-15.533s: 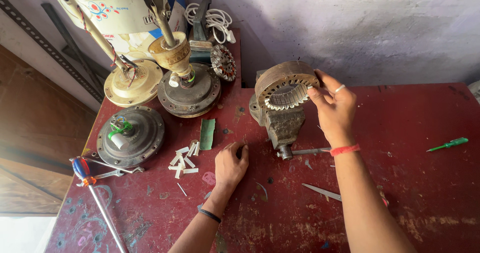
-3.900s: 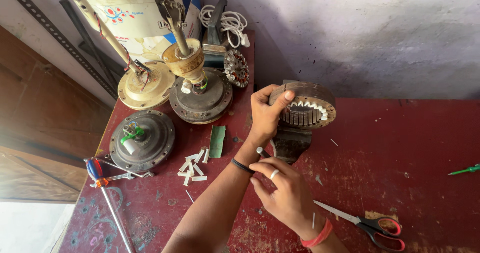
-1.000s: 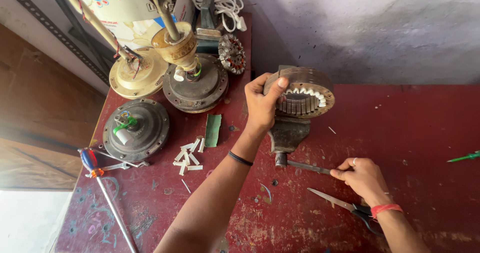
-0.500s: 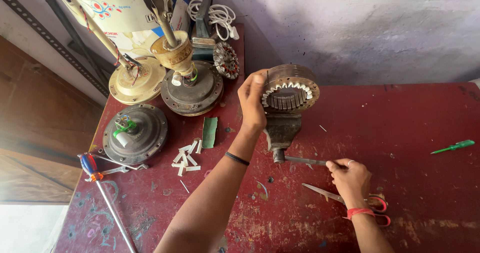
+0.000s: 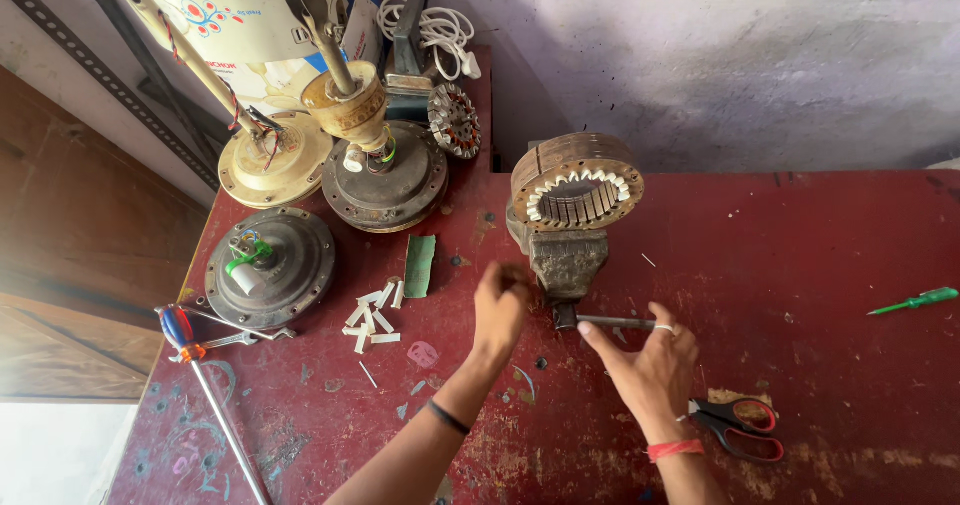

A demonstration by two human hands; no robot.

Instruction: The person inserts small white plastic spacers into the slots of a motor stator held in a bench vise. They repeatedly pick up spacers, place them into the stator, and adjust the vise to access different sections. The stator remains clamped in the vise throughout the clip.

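**Vise handle, stator clamped above**

At the bench vise (image 5: pixel 566 261), which I take as my landmark: a round stator core (image 5: pixel 577 183) with white slot liners sits in its top, tilted toward the camera. The vise's thin steel handle bar (image 5: pixel 612 321) sticks out to the right from below the body.

- Right hand (image 5: pixel 648 365): just below and right of the vise, fingers spread loose, index and thumb on the handle bar. Grip open, touching the bar, not closed round it.
- Left hand (image 5: pixel 500 305): just left of the vise base, blurred. Fingers look curled, but I cannot tell whether the grip is closed on anything or only resting near the vise foot.
- Scissors (image 5: pixel 738 427), red and black handles, lie below and right of the vise, just beside the right wrist.
- Cut white paper strips (image 5: pixel 372 313) and a green sheet offcut (image 5: pixel 419 265) lie left of the vise.
- Fan motor housings (image 5: pixel 268 267) well left and up-left; green screwdriver (image 5: pixel 915 301) far right on the red worktop (image 5: pixel 800 245).

My judgement on doing this well: take the bar near its free end for leverage, turn in short strokes, and steady the vise body with the left hand. Moderate clamping pressure seems wise; the laminated core could deform and the liners shift.
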